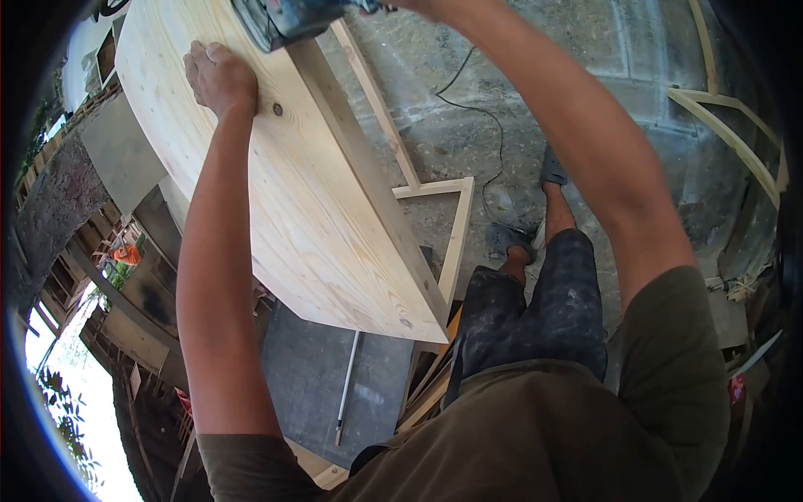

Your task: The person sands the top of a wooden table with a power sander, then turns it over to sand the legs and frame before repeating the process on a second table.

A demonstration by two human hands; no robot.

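A thick, pale wooden panel (335, 226) with knots and a curved far side stands tilted in front of me. My left hand (222, 79) lies on its broad face, near the upper edge, with the fingers resting on the wood and holding nothing. At the top of the view, a blue-green handheld power tool (293, 21) sits on the panel's long edge. My right hand (414, 5) grips its handle, though the frame's top border cuts off most of the hand and part of the tool.
Light wooden strips form a frame (460, 217) beside the panel, and another wooden frame (728, 125) is at the right. A black cord (499, 125) runs over the concrete floor (577, 50) close to my feet. Below the panel, a pole (348, 385) lies on a dark board (297, 376).
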